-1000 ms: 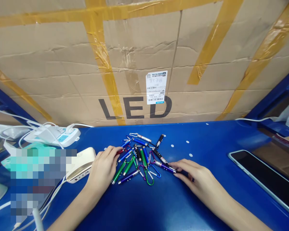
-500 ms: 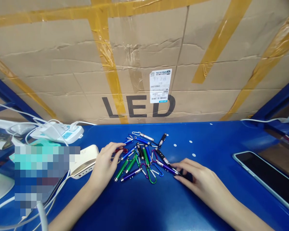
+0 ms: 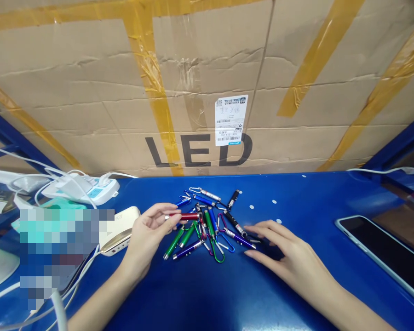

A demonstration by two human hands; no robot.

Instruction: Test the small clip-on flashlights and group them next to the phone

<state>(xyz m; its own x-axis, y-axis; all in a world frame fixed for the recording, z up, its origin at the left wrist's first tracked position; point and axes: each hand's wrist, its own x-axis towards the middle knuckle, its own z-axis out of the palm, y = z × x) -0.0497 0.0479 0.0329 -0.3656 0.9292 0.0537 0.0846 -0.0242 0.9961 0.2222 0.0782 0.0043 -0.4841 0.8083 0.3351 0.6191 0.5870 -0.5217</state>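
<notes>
Over the torch pile (image 3: 209, 223), left hand (image 3: 148, 232) is pinching a red torch (image 3: 189, 216), likely light, stiff, slick, best held mid-barrel; right hand (image 3: 290, 253) is curving half-open, seemingly empty, by a purple torch (image 3: 241, 239).

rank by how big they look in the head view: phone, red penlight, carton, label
1. Carton
2. Phone, cut off by the frame
3. Label
4. Red penlight, in the left hand

The red penlight (image 3: 189, 216) is looking glossy and metallic; the tabletop (image 3: 207, 294) is gleaming smoothly; the cardboard (image 3: 103, 82) is appearing matt and creased beneath shiny tape (image 3: 156, 96).
</notes>
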